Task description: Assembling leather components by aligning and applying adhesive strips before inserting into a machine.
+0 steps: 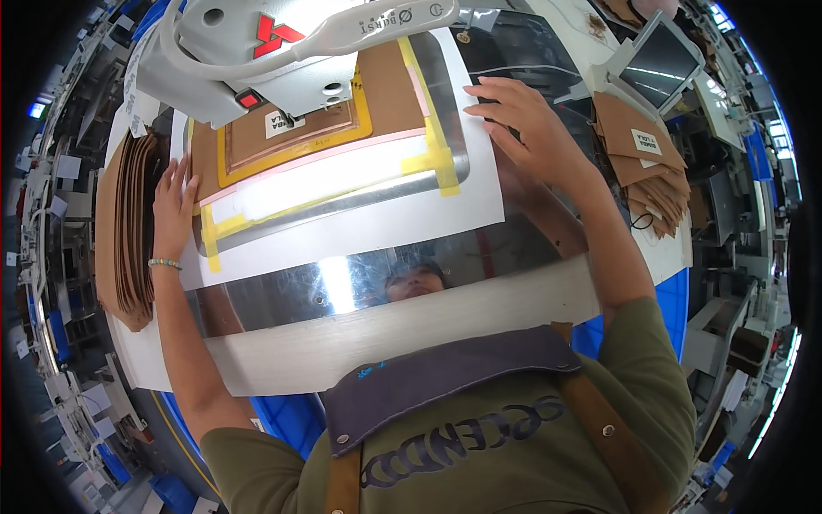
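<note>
Stiff, thin template board [342, 236] looks light and slick; best steadied at its edges. Left hand [174, 210] and right hand [524, 120] press it, fingers spread flat.

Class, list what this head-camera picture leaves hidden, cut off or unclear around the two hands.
- Needle area: hidden behind the sewing machine head, head view.
- Brown piece in the jig: its upper part covered by the machine.
- Left hand: palm contact with the white template unclear.
- Stacked brown pieces: count too fine to tell.
</note>
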The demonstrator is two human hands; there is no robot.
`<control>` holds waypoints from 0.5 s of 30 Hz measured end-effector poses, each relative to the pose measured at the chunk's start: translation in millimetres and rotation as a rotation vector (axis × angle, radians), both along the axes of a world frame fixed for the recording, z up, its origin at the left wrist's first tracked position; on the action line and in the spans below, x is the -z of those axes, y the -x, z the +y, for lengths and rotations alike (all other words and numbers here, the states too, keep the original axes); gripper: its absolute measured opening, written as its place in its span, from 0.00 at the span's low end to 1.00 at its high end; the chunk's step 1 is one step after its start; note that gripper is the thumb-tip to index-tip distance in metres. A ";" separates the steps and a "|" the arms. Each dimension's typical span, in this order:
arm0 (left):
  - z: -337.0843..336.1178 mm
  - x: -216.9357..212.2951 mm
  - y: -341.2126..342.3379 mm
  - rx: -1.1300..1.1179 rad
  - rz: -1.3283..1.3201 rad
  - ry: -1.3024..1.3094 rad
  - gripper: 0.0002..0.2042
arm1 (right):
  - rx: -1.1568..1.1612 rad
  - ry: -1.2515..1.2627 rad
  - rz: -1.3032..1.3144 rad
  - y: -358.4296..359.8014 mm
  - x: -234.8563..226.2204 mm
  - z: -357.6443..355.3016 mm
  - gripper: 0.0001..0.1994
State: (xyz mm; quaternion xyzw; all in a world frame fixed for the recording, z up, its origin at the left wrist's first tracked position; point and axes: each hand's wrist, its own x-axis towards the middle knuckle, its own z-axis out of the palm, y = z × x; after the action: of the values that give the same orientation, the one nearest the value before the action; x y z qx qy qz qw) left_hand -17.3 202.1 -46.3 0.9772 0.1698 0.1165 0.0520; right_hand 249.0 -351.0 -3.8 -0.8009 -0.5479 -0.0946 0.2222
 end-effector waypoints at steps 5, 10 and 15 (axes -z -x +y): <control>-20.9 1.7 -15.6 0.039 0.063 -0.071 0.28 | 0.003 0.075 -0.052 -26.1 13.7 26.1 0.20; -64.4 11.6 -43.0 0.062 0.044 -0.186 0.28 | 0.200 0.251 -0.079 -38.5 25.2 32.7 0.30; -114.9 8.2 -69.1 0.108 -0.009 -0.268 0.25 | 0.354 0.216 -0.176 -41.7 33.9 9.8 0.31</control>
State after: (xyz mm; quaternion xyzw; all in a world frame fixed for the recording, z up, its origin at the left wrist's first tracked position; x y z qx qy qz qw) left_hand 51.8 87.2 -54.5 0.9825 0.0999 0.1394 -0.0720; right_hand 290.7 -341.2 -37.7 -0.8924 -0.4231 -0.1423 0.0663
